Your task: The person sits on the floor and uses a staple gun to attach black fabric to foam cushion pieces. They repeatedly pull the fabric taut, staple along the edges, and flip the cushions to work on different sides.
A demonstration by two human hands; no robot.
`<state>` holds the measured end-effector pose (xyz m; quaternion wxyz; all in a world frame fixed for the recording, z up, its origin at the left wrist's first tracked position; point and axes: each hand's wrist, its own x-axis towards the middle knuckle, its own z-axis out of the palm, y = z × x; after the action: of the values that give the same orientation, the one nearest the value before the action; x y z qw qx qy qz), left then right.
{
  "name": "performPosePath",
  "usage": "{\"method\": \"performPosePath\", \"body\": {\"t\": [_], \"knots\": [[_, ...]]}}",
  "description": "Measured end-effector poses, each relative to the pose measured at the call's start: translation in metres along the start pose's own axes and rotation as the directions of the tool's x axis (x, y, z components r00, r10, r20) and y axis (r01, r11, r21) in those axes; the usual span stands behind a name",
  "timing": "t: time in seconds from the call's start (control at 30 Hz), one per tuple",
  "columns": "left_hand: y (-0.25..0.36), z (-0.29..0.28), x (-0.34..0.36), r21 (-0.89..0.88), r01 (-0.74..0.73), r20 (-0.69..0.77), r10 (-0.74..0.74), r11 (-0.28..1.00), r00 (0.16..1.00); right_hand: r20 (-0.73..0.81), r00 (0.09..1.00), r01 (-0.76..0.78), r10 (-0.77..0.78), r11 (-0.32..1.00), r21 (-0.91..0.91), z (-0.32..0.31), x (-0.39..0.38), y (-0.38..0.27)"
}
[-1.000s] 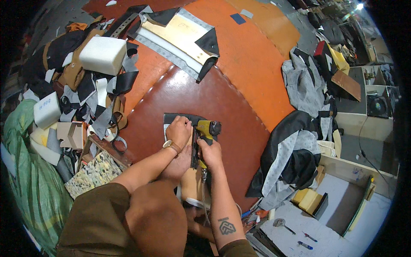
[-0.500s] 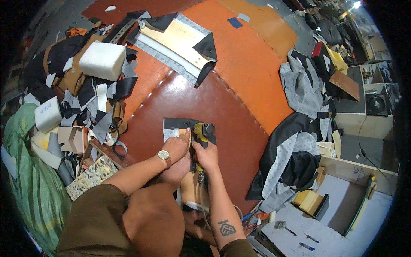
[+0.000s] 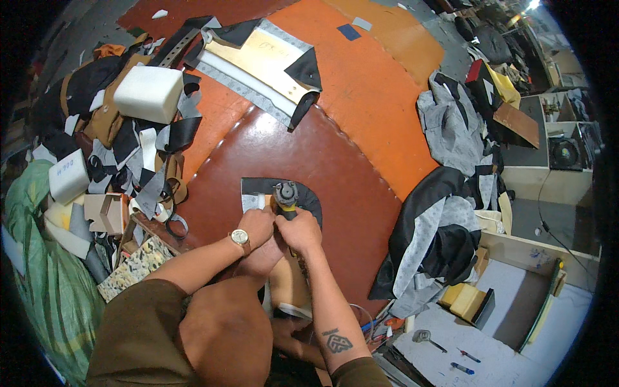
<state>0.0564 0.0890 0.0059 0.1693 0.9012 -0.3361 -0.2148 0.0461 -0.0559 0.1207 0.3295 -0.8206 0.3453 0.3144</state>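
Note:
My right hand is wrapped round a yellow and black air staple gun, its round dark end tipped up toward me. Beneath it lies a panel with black fabric, grey backing and a light board edge, over the brown sheet. My left hand, with a watch on its wrist, is closed at the panel's near edge, close beside the gun; its fingertips are partly hidden. My bare knee is bent below the hands.
Ahead lies a larger board with fabric edges. On the left are white foam blocks, scraps and a green sack. Black and grey fabric is heaped on the right, near a white box frame holding small tools.
The staple gun has tilted and shifted left, its end now turned up toward me. My left hand has drawn back slightly, its outstretched index finger now curled in.

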Motion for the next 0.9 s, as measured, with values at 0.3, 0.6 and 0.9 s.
{"method": "performPosePath", "body": {"t": [0.3, 0.6, 0.9], "knots": [[-0.002, -0.004, -0.018, -0.499, 0.082, -0.252, -0.235, 0.862, 0.939, -0.172, 0.979, 0.183, -0.110, 0.845, 0.502, 0.026, 0.012, 0.073], [-0.004, -0.024, 0.026, -0.629, 0.100, -0.374, -0.413, 0.771, 0.830, -0.152, 0.988, 0.070, 0.004, 0.876, 0.477, 0.019, -0.015, 0.118], [-0.012, -0.002, 0.023, -0.645, 0.355, -0.201, -0.598, 0.677, 0.775, -0.241, 0.970, 0.128, -0.022, 0.892, 0.433, 0.033, -0.019, 0.120]]}}
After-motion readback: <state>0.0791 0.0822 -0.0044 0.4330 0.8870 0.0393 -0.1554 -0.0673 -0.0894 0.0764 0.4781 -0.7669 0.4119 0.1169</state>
